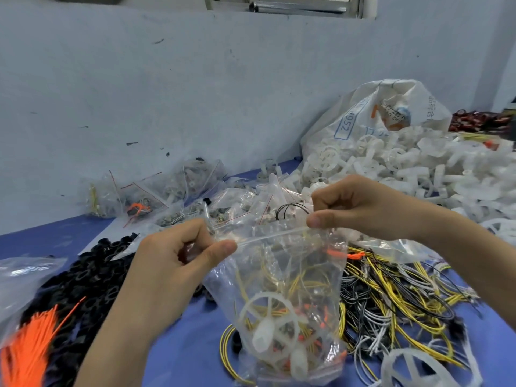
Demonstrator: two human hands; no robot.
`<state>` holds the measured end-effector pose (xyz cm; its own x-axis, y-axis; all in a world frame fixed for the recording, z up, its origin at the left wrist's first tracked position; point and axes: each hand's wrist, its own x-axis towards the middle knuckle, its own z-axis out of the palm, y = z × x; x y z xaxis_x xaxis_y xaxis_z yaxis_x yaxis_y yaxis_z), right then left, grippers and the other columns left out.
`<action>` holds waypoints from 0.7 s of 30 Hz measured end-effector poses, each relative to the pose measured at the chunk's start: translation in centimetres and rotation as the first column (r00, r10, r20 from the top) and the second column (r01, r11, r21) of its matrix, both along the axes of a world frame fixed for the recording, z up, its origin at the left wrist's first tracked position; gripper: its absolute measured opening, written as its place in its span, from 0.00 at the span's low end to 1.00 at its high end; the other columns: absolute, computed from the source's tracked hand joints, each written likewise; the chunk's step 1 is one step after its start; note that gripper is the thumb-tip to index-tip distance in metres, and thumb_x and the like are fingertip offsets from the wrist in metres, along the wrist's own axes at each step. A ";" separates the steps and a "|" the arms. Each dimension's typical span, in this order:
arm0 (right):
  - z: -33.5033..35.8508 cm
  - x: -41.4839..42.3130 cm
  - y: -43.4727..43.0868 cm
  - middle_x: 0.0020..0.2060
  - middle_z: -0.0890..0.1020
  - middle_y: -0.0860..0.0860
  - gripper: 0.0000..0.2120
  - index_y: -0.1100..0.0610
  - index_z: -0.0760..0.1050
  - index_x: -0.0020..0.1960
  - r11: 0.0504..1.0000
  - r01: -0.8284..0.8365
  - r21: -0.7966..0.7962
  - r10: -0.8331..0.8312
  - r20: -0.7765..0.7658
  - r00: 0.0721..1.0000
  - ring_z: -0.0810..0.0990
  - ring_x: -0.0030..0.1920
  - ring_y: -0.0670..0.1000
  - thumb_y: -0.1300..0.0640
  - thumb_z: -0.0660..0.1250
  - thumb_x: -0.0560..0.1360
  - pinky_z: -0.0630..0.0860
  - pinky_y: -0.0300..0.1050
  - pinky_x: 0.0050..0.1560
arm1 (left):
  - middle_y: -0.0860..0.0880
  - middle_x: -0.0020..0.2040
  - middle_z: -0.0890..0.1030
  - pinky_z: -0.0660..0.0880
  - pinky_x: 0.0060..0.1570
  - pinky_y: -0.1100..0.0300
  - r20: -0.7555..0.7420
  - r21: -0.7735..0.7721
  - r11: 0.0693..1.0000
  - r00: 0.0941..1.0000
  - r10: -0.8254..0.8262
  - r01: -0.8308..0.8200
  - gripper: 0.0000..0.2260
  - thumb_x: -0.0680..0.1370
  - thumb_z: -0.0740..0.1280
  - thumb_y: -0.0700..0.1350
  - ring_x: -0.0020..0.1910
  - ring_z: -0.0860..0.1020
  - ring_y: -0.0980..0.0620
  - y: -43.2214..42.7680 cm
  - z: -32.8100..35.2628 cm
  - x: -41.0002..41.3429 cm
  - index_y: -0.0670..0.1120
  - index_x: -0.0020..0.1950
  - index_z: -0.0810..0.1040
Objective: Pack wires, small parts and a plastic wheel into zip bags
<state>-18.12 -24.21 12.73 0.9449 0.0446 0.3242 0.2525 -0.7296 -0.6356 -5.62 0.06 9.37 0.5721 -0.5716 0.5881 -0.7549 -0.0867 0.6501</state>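
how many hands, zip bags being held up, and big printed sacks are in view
Hands: 2, the left hand and the right hand, each pinching the bag's top edge
Clear plastic zip bag held up, with wires and a white wheel inside: 1
Big white printed woven sack at the back right: 1
Total: 4

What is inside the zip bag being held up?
The zip bag holds a white wheel, yellow wires and small orange parts. Creased plastic hides the smallest pieces.
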 end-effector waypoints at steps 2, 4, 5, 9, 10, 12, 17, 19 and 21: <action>-0.3 -0.1 -0.4 0.26 0.64 0.53 0.21 0.59 0.67 0.29 1.000 0.016 0.018 -0.016 -0.005 1.000 0.61 0.27 0.53 0.45 0.66 0.72 0.59 0.46 0.29 | 0.53 0.24 0.62 0.57 0.24 0.70 -0.032 -0.023 1.000 0.999 0.002 -0.003 0.19 0.65 0.68 0.60 0.25 0.59 0.57 0.1 -0.1 0.3 0.46 0.29 0.67; -0.6 -0.2 -0.7 0.25 0.64 0.53 0.23 0.59 0.67 0.29 0.998 0.043 0.042 -0.044 0.026 0.999 0.62 0.27 0.50 0.42 0.66 0.70 0.60 0.42 0.29 | 0.54 0.23 0.62 0.57 0.23 0.71 -0.041 -0.040 0.999 0.999 0.006 -0.008 0.18 0.66 0.68 0.59 0.24 0.59 0.58 0.1 -0.2 0.4 0.47 0.29 0.68; -0.8 -0.2 -0.7 0.26 0.65 0.55 0.25 0.59 0.67 0.29 0.996 0.052 0.067 -0.055 0.041 0.998 0.63 0.27 0.50 0.39 0.67 0.70 0.61 0.40 0.29 | 0.55 0.23 0.62 0.57 0.23 0.72 -0.038 -0.052 0.998 0.999 0.015 -0.017 0.17 0.66 0.68 0.58 0.23 0.59 0.58 0.2 -0.3 0.5 0.46 0.29 0.69; -2.8 -0.9 -0.3 0.43 0.84 0.49 0.28 0.51 0.80 0.48 0.976 0.041 0.215 -0.012 -0.137 0.991 0.82 0.43 0.43 0.30 0.69 0.60 0.74 0.30 0.44 | 0.52 0.23 0.63 0.56 0.22 0.73 -0.062 -0.101 0.994 0.998 0.025 -0.031 0.21 0.67 0.68 0.58 0.22 0.59 0.58 -0.1 -0.9 0.7 0.39 0.30 0.72; -4.2 -0.9 -0.1 0.50 0.83 0.44 0.26 0.48 0.79 0.55 0.970 0.020 0.244 0.042 -0.245 0.969 0.81 0.50 0.41 0.34 0.70 0.63 0.75 0.31 0.50 | 0.51 0.23 0.64 0.56 0.22 0.72 -0.094 -0.119 0.992 0.995 0.016 -0.027 0.21 0.66 0.69 0.58 0.22 0.59 0.58 -0.3 -1.1 0.8 0.40 0.30 0.71; -7.3 -0.8 0.8 0.57 0.81 0.42 0.22 0.46 0.75 0.63 0.968 0.013 0.252 0.086 -0.378 0.922 0.80 0.56 0.43 0.40 0.67 0.72 0.76 0.42 0.59 | 0.50 0.23 0.67 0.59 0.22 0.72 -0.176 -0.143 0.990 0.984 -0.022 -0.003 0.22 0.65 0.72 0.60 0.23 0.62 0.58 -0.6 -1.3 1.2 0.42 0.31 0.72; -10.8 -0.1 2.5 0.53 0.81 0.61 0.19 0.46 0.80 0.56 0.725 0.228 0.650 -0.011 -0.319 0.948 0.81 0.48 0.66 0.40 0.54 0.78 0.79 0.62 0.49 | 0.49 0.47 0.82 0.73 0.40 0.73 -0.433 0.017 0.990 0.893 -0.120 0.141 0.24 0.66 0.73 0.66 0.44 0.81 0.58 -1.8 -2.8 1.8 0.55 0.56 0.76; -10.7 0.4 2.5 0.52 0.82 0.60 0.19 0.47 0.82 0.52 0.495 0.331 0.803 -0.077 -0.339 0.938 0.81 0.45 0.62 0.41 0.55 0.78 0.79 0.60 0.46 | 0.56 0.54 0.80 0.73 0.42 0.74 -0.492 0.150 0.968 0.864 -0.105 0.203 0.32 0.67 0.71 0.68 0.51 0.79 0.64 -2.3 -3.7 1.7 0.60 0.67 0.67; -10.2 0.9 2.0 0.47 0.83 0.58 0.21 0.49 0.82 0.53 0.303 0.357 0.883 -0.083 -0.349 0.933 0.82 0.39 0.56 0.42 0.53 0.79 0.79 0.53 0.38 | 0.63 0.57 0.79 0.73 0.46 0.72 -0.539 0.220 0.940 0.836 -0.106 0.262 0.39 0.63 0.69 0.72 0.53 0.77 0.70 -2.7 -4.2 1.4 0.66 0.71 0.59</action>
<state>-17.18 -22.17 2.48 0.9086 -0.3724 -0.1890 -0.0457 0.3611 -0.9314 -4.17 -2.59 5.12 0.6126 -0.7892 0.0439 -0.3394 -0.2125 0.9163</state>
